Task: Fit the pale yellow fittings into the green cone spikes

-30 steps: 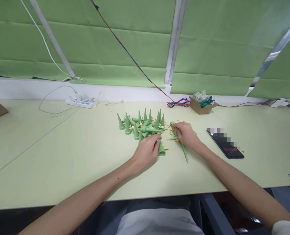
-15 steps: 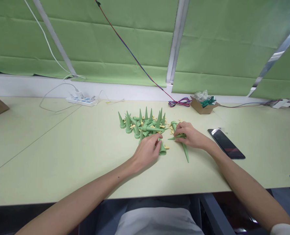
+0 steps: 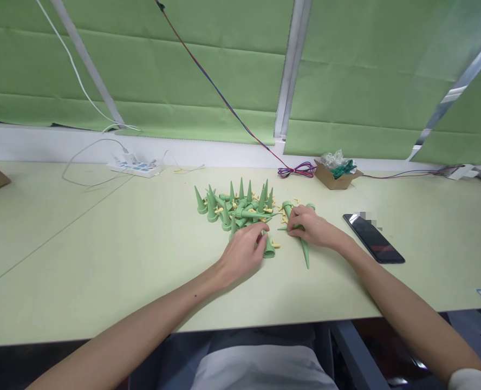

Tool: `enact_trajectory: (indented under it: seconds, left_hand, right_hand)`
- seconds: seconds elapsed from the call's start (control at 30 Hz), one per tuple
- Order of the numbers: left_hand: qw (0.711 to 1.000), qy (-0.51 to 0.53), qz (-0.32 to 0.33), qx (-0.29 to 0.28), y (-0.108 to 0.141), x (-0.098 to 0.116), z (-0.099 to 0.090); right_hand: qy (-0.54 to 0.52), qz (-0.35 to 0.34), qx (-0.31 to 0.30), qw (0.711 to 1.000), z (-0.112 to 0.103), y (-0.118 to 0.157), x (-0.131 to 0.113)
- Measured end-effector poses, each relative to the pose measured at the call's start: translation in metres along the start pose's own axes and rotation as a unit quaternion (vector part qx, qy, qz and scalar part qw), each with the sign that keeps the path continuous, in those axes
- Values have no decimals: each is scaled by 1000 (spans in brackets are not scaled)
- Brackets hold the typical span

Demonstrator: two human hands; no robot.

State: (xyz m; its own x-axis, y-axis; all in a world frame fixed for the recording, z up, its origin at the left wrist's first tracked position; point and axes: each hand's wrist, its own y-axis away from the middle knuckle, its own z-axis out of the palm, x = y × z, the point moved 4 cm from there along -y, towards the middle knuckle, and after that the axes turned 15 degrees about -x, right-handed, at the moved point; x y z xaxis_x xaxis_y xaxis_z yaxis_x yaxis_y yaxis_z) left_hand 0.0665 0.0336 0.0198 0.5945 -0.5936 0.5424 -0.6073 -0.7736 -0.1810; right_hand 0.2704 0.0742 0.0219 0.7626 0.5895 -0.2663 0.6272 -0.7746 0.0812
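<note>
A heap of green plastic watering spikes (image 3: 226, 216) with small yellow valves lies on the table, several standing point up. At its near side, my left hand (image 3: 242, 252) is closed, fingers curled around a green spike (image 3: 269, 252) with its open end showing and a yellow valve (image 3: 276, 246) at its side. My right hand (image 3: 310, 226) pinches downward over spikes right of the heap. One green tip (image 3: 281, 228) pokes out left of its fingertips. Beneath it lies a long spike (image 3: 306, 254) pointing toward me. The right fingers hide most of what they grip.
A black phone (image 3: 374, 238) lies right of my right hand. Behind stand a small cardboard box (image 3: 332, 179) with plastic wrap, a coil of red and blue wire (image 3: 296, 170) and a white power strip (image 3: 137, 168). Loose yellow valves (image 3: 283, 216) lie beside the heap.
My right hand has shifted slightly, and a green spike end now shows behind it. The spike under it has moved a little left. My left hand stays in place.
</note>
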Motion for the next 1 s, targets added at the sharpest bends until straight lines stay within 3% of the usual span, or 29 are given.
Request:
enact_trajectory:
  seconds: [0.3, 0.67, 0.83, 1.0]
  left_hand:
    - [1000, 1, 2, -2, -1, 1, 0]
    - [1000, 5, 8, 3, 0, 1, -1]
    - [1000, 6, 12, 8, 0, 1, -1]
    - [1000, 5, 11, 7, -1, 1, -1]
  right_hand:
    - [-35, -35, 38, 998, 0, 1, -3]
    - [-138, -109, 209, 962, -5, 1, -24]
    - [-194, -111, 198, 954, 4, -3, -32]
    - [-181, -131, 200, 954, 8, -5, -36]
